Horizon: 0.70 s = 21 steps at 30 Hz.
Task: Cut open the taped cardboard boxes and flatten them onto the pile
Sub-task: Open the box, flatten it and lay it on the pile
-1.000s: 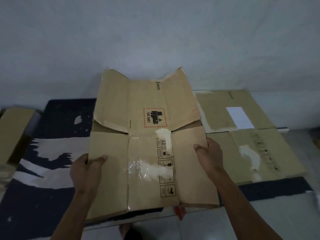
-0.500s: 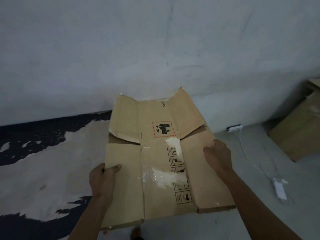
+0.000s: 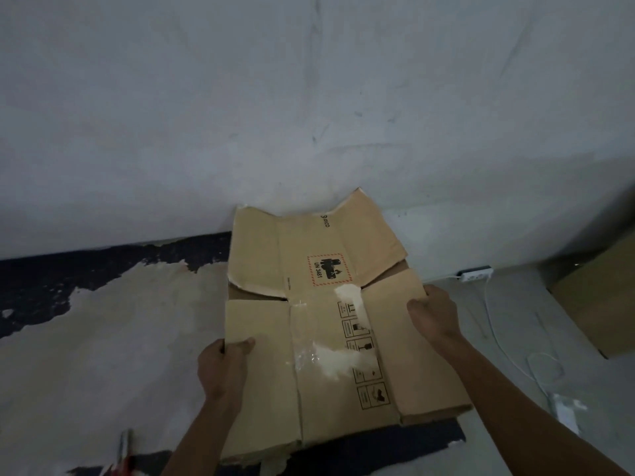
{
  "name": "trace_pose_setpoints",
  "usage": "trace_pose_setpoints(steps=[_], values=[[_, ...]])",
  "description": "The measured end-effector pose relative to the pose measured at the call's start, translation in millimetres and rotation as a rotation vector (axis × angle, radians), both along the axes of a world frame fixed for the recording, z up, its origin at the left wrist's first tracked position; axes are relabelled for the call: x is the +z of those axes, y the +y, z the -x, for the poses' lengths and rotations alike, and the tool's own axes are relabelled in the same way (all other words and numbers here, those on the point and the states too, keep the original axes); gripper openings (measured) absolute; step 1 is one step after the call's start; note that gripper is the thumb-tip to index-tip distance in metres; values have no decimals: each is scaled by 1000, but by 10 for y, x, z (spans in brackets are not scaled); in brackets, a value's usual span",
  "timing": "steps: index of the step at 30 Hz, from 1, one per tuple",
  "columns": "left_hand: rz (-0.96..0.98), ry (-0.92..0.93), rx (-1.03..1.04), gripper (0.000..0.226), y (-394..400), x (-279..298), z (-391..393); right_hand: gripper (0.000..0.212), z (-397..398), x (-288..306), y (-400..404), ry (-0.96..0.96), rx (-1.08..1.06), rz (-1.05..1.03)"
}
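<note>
- Brown corrugated cardboard box (image 3: 330, 324), already flattened, hung above the floor, gripped at both side edges, probably so the loose flaps stayed level while carried.
- The left hand (image 3: 223, 367) pinched the left panel, thumb on top; the right hand (image 3: 433, 321) curled over the right edge.
- Torn white patches and glossy tape scraps marked its creased matte face.
- No pile was in view.
</note>
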State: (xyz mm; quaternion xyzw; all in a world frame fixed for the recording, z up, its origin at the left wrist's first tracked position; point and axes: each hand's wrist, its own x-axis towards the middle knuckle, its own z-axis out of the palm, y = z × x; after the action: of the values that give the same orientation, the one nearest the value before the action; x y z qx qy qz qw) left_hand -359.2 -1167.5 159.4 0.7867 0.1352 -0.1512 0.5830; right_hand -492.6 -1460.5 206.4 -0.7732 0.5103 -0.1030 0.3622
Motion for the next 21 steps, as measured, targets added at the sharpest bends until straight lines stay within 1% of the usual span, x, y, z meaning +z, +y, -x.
trace_pose_setpoints(steps=[2, 4, 6, 8, 11, 12, 15, 18, 21], values=[[-81, 26, 15, 17, -140, -133, -6, 23, -92, -120, -129, 29, 24, -38], [-168, -6, 18, 15, -239, -258, 35, 34, -141, -281, -231, 55, 61, -64], [-265, -45, 5, 22, -303, -324, 68, 38, -159, -448, -322, 75, 78, -66], [-384, -42, -11, 32, -330, -388, 68, 38, -150, -587, -414, 103, 77, -76], [-636, 40, -62, 38, -334, -464, 79, 43, -95, -774, -544, 183, 98, -105], [-666, 87, -65, 39, -344, -470, 85, 45, -76, -832, -588, 209, 115, -108], [-610, 136, -95, 47, -352, -563, 97, 51, -83, -942, -678, 238, 139, -192], [-619, 136, -153, 49, -382, -650, 168, 59, -116, -987, -632, 169, 96, -355], [-601, 146, -141, 46, -404, -676, 178, 79, -134, -1064, -585, 166, 92, -344]])
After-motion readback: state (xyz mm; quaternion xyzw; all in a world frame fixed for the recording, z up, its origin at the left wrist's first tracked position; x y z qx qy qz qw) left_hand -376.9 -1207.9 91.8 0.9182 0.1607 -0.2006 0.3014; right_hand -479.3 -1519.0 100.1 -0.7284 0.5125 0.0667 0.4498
